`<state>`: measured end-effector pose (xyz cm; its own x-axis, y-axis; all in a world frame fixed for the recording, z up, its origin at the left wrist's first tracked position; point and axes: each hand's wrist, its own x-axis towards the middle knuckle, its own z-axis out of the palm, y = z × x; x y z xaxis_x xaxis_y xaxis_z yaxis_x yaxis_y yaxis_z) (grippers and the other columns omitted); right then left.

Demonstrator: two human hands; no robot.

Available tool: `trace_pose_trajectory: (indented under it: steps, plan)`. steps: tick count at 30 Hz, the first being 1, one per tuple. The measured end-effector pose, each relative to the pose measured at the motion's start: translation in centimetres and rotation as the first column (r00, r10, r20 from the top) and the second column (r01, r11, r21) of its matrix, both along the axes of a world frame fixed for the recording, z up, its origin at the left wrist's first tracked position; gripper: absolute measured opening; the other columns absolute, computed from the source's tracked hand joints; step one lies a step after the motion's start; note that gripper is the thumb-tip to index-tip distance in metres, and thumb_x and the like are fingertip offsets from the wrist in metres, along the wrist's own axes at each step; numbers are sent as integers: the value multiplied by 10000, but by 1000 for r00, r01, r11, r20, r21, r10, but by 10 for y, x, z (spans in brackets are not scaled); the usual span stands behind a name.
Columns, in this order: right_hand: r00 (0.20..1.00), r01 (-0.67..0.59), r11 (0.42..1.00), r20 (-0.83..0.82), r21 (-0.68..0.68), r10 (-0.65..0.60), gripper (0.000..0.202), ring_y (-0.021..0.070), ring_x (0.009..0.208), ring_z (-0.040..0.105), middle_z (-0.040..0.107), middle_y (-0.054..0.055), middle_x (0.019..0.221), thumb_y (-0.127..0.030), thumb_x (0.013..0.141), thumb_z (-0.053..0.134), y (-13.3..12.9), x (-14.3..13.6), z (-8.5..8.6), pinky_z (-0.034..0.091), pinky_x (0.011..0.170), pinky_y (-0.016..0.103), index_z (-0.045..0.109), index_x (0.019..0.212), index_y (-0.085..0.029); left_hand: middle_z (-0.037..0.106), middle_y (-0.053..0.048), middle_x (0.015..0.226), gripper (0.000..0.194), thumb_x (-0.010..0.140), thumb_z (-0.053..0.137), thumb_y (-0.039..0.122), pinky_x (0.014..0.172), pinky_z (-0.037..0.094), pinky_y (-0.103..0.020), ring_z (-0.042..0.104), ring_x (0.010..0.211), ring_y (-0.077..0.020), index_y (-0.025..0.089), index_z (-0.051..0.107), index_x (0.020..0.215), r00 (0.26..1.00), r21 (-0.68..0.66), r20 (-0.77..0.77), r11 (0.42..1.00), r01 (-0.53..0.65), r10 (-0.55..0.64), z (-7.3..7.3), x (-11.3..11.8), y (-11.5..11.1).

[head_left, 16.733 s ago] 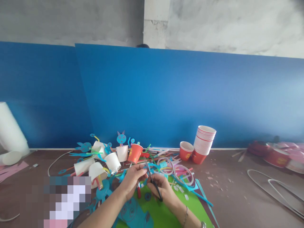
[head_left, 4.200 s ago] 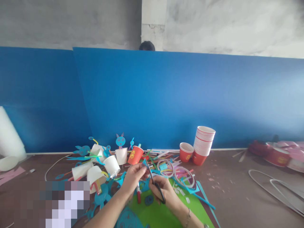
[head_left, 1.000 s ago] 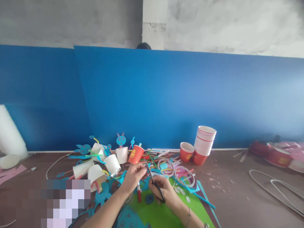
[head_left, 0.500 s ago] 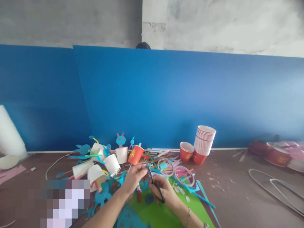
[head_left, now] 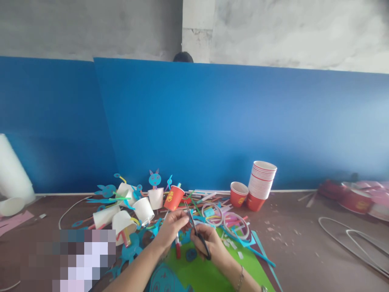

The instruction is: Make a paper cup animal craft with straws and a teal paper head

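My right hand (head_left: 206,240) is closed round the black handles of a pair of scissors (head_left: 194,226), whose blades point up and away beside my left fingertips. My left hand (head_left: 174,227) is closed in a pinch; whatever lies between its fingers is too small and hidden to make out. Below both hands is a green sheet (head_left: 225,265). On it rest a small dark blue paper disc (head_left: 191,254), a red-capped marker (head_left: 178,248) and a blue paper face (head_left: 165,279) with drawn eyes.
White paper cups (head_left: 144,210) with blue paper animals and straws crowd the left. Rolls of tape (head_left: 236,226) lie beyond my right hand. A tall stack of cups (head_left: 262,182) stands by a red cup (head_left: 238,194). Behind rises a blue partition (head_left: 212,129). Cable (head_left: 349,243) loops at right.
Hardly anything differs. Both hands and the scissors keep nearly the same place, with only a very slight shift of the right hand.
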<state>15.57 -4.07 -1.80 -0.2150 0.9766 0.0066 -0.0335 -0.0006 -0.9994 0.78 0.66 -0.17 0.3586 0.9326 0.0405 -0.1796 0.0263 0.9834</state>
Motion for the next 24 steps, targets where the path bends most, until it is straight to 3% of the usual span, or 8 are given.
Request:
trace_pose_trajectory:
  steps: [24]
  plan:
    - [999,-22,1000,28,-17,22,349,26,304,302,399,-103,409,-421,666,763,-3,0,8,217,288,158,515,631,-178,614,1,575,236,663,704,384,602,392,-273,546,580,-146,174,602,630,993,-12,-92,998,69,-70,13,-14,2]
